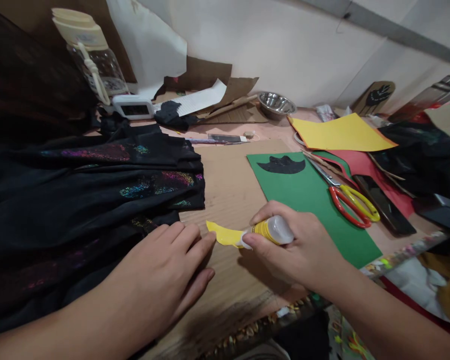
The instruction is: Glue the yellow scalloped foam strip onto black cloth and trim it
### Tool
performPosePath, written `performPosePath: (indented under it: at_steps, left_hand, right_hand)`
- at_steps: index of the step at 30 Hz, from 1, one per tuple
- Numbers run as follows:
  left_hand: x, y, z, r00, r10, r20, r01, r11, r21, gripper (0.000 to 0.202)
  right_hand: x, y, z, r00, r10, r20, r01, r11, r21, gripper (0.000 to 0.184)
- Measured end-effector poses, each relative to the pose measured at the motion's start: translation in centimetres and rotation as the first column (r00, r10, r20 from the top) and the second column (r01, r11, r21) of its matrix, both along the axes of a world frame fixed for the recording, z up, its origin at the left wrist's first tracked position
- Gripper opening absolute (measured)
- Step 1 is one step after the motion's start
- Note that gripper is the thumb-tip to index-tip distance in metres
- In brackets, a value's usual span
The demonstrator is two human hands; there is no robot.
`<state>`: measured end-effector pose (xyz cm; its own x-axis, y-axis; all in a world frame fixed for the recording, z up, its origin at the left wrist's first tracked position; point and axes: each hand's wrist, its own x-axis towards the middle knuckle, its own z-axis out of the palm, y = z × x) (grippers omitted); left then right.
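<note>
So the right hand [300,240] has its grip wrapped round a small bottle [275,230], tipped over so the nozzle is right at the right end of the yellow strip [225,235]. That strip is on the cardboard [225,185], between the two hands. Left hand [172,260] has its index fingertip on the strip's left end, and that grip's pretty loose, with a gap between thumb and index finger. Black cloth [97,200] with shiny patches is bunched up on the left, lapping over the cardboard. Over on the right there's a green sheet [303,205] with a black cutout [283,165] near its far edge, and scissors [334,190] partly on it. Metal bowl [276,115] is at the back of the worktop [273,135], near the wall.
</note>
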<state>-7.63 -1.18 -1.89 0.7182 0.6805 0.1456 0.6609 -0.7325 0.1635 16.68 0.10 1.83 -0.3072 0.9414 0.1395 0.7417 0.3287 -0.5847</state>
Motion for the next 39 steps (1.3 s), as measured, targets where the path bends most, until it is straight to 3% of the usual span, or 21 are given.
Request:
performPosePath:
  at_steps: [8, 18, 33, 39]
  left_hand:
    - [0.0, 0.0, -0.2, 1.0, 0.0, 0.01, 0.0, 1.0, 0.001, 0.028]
    - [0.0, 0.0, -0.1, 1.0, -0.009, 0.019, 0.009, 1.0, -0.01, 0.026]
    - [0.0, 0.0, -0.3, 0.999, -0.009, 0.032, 0.008, 1.0, 0.009, 0.026]
    - [0.0, 0.0, -0.3, 0.999, -0.017, 0.033, 0.017, 1.0, 0.013, 0.027]
  right_hand:
    - [0.5, -0.2, 1.0, 0.999, -0.054, 0.003, 0.054, 0.999, 0.0, 0.02]
    - [-0.1, -0.2, 0.0, 1.0, -0.026, -0.016, 0.026, 0.999, -0.028, 0.021]
    - [0.2, -0.1, 0.6, 1.0, -0.016, 0.014, 0.016, 1.0, 0.012, 0.02]
    - [1.2, -0.3, 1.0, 0.996, -0.061, 0.065, 0.053, 0.991, 0.126, 0.021]
